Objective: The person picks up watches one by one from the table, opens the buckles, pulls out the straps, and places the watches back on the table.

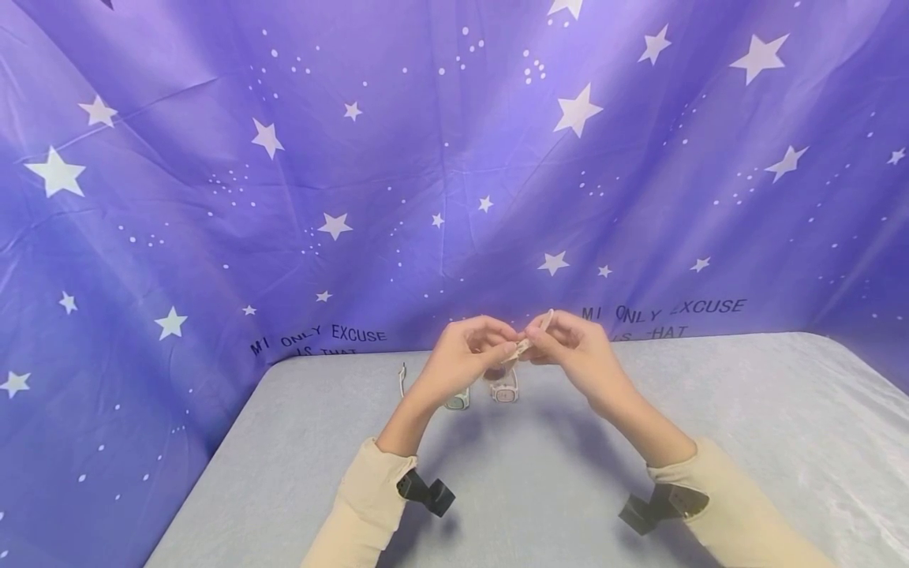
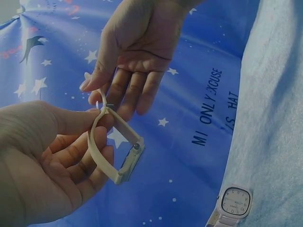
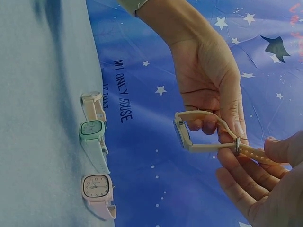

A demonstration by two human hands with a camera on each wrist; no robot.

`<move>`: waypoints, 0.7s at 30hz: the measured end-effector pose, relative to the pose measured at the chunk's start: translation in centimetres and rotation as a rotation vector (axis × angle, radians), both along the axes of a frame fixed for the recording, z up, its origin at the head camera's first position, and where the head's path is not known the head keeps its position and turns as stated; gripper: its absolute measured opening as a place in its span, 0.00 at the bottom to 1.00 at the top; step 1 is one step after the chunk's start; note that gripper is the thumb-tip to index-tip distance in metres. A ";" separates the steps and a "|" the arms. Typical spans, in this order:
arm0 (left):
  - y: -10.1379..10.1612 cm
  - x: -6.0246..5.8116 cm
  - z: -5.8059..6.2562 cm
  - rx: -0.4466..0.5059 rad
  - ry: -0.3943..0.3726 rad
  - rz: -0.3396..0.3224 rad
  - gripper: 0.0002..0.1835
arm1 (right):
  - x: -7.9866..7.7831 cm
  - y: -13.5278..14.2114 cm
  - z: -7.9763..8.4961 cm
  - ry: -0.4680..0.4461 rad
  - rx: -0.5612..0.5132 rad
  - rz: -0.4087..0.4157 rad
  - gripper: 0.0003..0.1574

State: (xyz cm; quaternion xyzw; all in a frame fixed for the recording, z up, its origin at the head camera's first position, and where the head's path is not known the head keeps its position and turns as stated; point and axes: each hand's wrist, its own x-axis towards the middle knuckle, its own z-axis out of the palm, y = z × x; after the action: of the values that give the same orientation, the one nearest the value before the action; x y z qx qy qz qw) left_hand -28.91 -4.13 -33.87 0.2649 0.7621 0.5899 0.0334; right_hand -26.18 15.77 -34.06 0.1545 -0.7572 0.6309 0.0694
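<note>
Both hands hold a cream wristwatch (image 2: 129, 161) above the table's far part, its strap bent into a closed loop at the buckle (image 3: 237, 145). My left hand (image 1: 460, 356) pinches the strap beside the buckle between thumb and fingers. On the other side, my right hand (image 1: 578, 353) pinches the perforated strap end (image 3: 255, 153) that passes through the buckle. The watch case hangs at the loop's far end, its dial seen nearly edge-on. In the head view the hands cover much of this watch.
On the grey cloth-covered table (image 1: 540, 505) lie a pink watch (image 3: 96, 186), a green watch (image 3: 91, 127) and a beige watch (image 3: 92, 97), in a row near the far edge. A purple star-patterned curtain (image 1: 398, 158) hangs right behind that edge.
</note>
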 end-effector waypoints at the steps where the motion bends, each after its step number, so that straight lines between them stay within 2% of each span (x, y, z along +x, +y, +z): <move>1: 0.0 0.0 0.0 -0.004 -0.006 0.003 0.09 | 0.0 0.0 0.0 0.007 0.004 -0.004 0.17; 9: 0.1 0.0 0.0 0.000 -0.058 0.039 0.10 | 0.0 0.0 -0.1 0.065 0.001 -0.027 0.15; 16: 0.1 -0.1 -0.1 -0.003 -0.046 0.060 0.10 | 0.3 0.0 -0.1 0.116 -0.003 -0.039 0.11; 21: 0.0 -0.1 -0.2 0.004 -0.045 0.062 0.10 | 0.5 0.0 0.0 0.159 0.038 -0.054 0.10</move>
State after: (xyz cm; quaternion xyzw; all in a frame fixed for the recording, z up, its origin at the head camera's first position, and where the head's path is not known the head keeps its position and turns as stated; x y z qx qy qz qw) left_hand -28.99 -4.16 -34.05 0.2277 0.7679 0.5979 0.0318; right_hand -25.68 15.75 -34.09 0.1849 -0.7651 0.6000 0.1431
